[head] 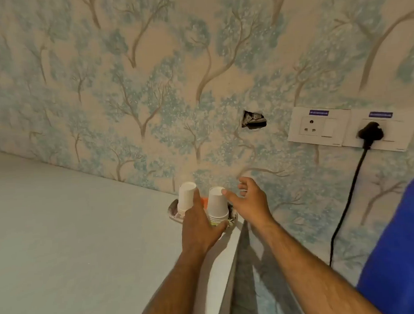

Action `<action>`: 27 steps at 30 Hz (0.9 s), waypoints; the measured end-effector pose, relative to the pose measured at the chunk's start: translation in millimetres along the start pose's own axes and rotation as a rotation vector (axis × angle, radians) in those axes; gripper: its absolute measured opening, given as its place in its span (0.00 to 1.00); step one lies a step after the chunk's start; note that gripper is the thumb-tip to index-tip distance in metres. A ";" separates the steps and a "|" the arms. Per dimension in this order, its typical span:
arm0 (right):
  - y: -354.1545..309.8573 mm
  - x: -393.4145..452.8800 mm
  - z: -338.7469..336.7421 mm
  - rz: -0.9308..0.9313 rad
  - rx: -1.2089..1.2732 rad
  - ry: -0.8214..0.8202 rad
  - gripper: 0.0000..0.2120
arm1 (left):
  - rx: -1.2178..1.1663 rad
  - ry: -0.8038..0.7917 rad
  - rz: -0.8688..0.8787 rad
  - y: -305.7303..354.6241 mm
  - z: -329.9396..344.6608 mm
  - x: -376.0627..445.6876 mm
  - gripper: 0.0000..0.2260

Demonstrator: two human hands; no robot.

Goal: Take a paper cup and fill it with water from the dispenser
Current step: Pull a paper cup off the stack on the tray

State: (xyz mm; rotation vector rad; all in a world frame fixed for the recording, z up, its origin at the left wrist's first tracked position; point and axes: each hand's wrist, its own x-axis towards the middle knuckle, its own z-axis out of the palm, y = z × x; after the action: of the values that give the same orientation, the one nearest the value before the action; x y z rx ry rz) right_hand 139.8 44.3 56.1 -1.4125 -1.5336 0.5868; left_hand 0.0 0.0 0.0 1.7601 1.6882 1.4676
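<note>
Fingers of my left hand (199, 224) wrap loosely around the base of the right stack of paper cups (217, 207), thumb under its rims, steadying rather than squeezing. My right hand (250, 202) is spread wide, holding nothing, its thumb tip (224, 192) touching the top cup's upturned bottom. Thin and light, these cups should crush easily; I judge a gentle pinch on the top cup's side wall best. Beyond, a second stack (186, 199) shares the small tray (174, 211) on the white counter (74, 220), against tree-patterned wallpaper (152, 88).
</note>
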 end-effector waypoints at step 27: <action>19.0 43.5 43.5 0.021 -0.111 -0.169 0.29 | 0.281 -0.046 -0.158 -25.2 40.0 39.1 0.53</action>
State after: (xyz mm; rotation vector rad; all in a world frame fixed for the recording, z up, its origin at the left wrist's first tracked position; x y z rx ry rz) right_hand 116.2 100.1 34.3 -1.4951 -1.7093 0.6565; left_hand 9.4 57.4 -19.5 1.7296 2.0394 1.1610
